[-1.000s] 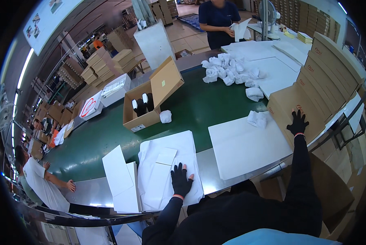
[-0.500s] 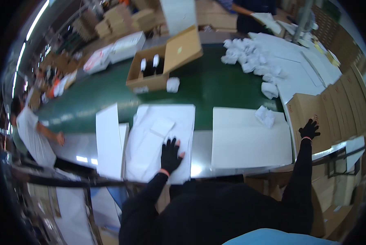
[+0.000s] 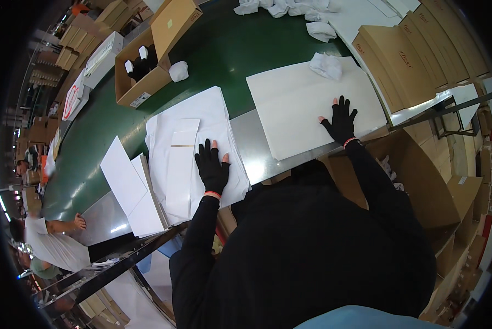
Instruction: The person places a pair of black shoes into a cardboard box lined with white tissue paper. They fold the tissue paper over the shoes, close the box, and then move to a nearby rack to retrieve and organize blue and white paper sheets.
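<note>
Two gloved hands laid flat on white sheets at a green conveyor surface.

The large white sheet is pressed by the right hand, grip released, fingers spread. The stack of white paper is held down by the left hand, grip released. An open cardboard box is seen beyond.

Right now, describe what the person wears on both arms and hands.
Both arms are in long black sleeves. The left hand wears a black glove with cut-off fingertips and an orange-pink band at the wrist. The right hand wears a matching black glove, also with a thin orange-pink band at the cuff. No other markings show.
</note>
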The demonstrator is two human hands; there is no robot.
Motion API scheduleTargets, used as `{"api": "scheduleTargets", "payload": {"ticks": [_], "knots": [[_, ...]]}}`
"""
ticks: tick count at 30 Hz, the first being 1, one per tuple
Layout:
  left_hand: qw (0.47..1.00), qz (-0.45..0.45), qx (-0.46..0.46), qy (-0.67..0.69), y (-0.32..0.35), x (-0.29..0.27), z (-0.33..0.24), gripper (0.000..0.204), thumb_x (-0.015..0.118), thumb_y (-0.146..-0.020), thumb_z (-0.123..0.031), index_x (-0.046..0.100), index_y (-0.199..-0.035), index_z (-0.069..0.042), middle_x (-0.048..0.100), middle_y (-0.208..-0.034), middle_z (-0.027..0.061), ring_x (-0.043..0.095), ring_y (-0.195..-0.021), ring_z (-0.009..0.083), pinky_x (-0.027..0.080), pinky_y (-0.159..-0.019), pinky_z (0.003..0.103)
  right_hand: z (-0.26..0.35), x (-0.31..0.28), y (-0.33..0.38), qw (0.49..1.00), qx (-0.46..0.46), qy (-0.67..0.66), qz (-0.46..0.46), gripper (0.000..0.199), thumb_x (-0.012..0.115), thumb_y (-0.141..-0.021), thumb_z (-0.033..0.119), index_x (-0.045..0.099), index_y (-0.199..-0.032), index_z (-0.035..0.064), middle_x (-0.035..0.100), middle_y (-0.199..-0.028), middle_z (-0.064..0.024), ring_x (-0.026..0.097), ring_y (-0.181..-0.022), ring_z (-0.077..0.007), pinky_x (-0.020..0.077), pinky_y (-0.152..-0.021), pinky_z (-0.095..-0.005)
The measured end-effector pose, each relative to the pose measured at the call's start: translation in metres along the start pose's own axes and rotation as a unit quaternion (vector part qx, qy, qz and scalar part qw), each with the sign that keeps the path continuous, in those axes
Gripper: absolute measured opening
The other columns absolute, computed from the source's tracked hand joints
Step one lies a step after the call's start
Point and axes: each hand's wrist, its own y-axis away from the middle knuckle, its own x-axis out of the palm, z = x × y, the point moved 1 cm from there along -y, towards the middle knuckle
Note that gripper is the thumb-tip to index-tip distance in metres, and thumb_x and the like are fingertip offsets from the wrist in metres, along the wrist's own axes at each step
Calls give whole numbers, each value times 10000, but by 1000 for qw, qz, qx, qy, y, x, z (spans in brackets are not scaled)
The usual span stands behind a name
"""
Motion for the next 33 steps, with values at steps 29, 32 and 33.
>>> {"api": "scheduleTargets", "payload": {"ticks": [29,32,33], "knots": [[960,-226,-91,142,-62,8,65,456,645,-840,-189,538,-1258,-45,558,-1227,165,500,-1171,336,386,-995,421,12,9,-66,986,-163,-32,-6,774,556,-880,437,248,-1462,30,193,-1528,-211,131,-1423,-394,78,-1106,-609],[960,-243,-72,119,-145,6,99,481,650,-836,-177,522,-1285,-62,544,-1235,173,497,-1170,336,394,-995,416,20,-11,-64,986,-144,-81,-5,773,613,-849,372,273,-1447,20,224,-1512,-221,151,-1415,-398,81,-1119,-583],[965,-227,-70,108,-177,9,106,500,662,-824,-189,519,-1286,-58,549,-1224,173,504,-1155,336,410,-974,422,19,-15,-65,986,-139,-89,-5,777,628,-838,359,281,-1443,18,234,-1507,-223,158,-1412,-400,84,-1119,-585]]}}
